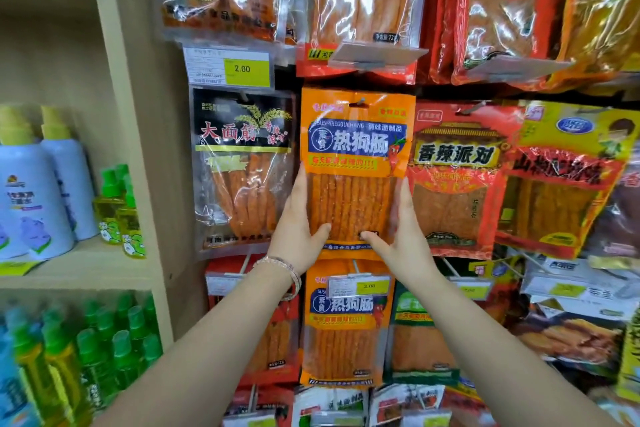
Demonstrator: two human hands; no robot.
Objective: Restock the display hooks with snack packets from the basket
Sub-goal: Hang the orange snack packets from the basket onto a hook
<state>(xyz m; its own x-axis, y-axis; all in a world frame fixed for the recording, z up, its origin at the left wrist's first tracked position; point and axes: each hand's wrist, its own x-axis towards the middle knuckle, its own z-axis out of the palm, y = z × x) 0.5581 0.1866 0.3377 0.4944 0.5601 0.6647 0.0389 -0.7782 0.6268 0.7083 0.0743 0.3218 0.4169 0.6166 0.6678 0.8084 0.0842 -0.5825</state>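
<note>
Both hands, the left hand [298, 236] and the right hand [401, 239], grip the orange packet [356, 163] with fingers closed on its lower edges. Its hole sits at the hook [362, 101]. If released early, I think it may slip off.

1. A hot-dog-strip snack packet [356, 163] hangs on a display hook [362, 102] in the middle row of the wall.
2. The left hand [299, 222] lies against its left edge, the right hand [403, 236] against its right edge.
3. Just left hangs a wheat-gluten packet [244, 166]; just right, a spicy-party packet [457, 177].
4. Directly below hangs a matching packet [346, 326], a price tag [358, 286] before its top.
5. Far left, spray bottles [41, 191] stand on a shelf [86, 267].
</note>
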